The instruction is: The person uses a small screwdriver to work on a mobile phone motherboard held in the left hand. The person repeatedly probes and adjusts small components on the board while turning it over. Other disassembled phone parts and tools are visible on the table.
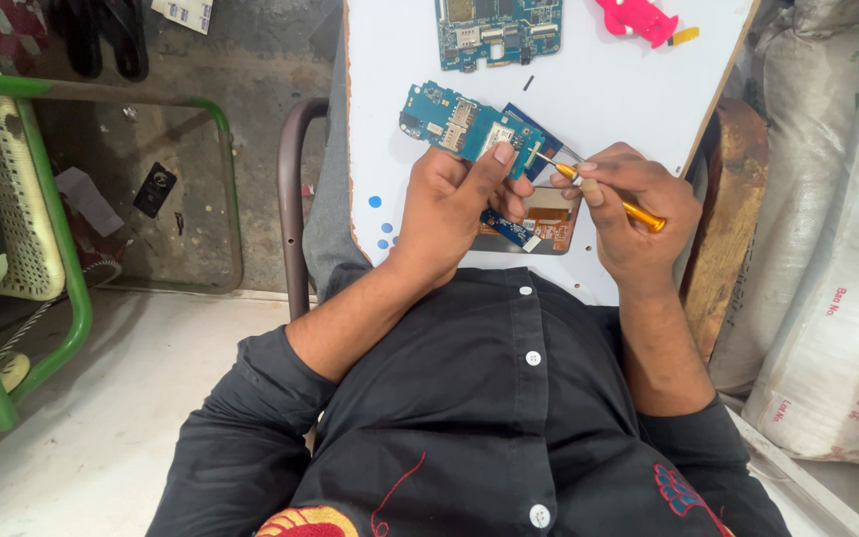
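My left hand (454,204) grips a teal-blue circuit board (454,124), holding it a little above the white board (608,89) that serves as a worktop. An orange-handled screwdriver (608,196) is pinched in my right hand (638,209), its metal tip touching the right end of that circuit board. Under my hands lies an opened phone body (554,221) with orange flex parts and a small blue board piece.
A second blue circuit board (497,30) and a pink tool (638,18) lie at the far edge of the white board. White sacks (827,249) stand on the right. On the left are a green-framed chair (62,259) and a metal chair frame (290,199).
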